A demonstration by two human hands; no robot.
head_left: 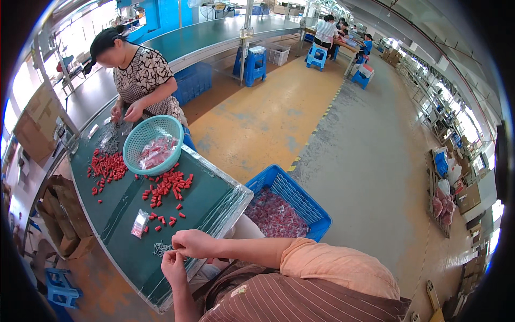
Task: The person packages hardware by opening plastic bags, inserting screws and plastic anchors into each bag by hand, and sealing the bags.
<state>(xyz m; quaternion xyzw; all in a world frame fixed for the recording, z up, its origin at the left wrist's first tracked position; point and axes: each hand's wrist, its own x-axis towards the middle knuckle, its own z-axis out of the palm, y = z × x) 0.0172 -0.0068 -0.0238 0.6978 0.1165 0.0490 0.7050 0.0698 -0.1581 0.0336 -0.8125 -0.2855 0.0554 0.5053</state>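
Note:
My right hand (194, 244) and my left hand (174, 266) meet at the near edge of the green-topped table (120, 241). Both sets of fingers are pinched together, and whatever lies between them is too small to make out. Just beyond the fingertips is a small heap of grey screws (161, 248). A small clear bag (140, 224) with a little red in it lies farther up the table. Loose red plastic caps (170, 183) are scattered past it, below a teal round basket (153, 169) that holds filled clear bags.
A blue crate (321, 228) full of small bagged red pieces stands on the floor beside the table. Across the table a co-worker (145, 80) handles small things by more red caps (110, 165) and a grey screw pile (109, 139). Blue stools (316, 56) stand farther off.

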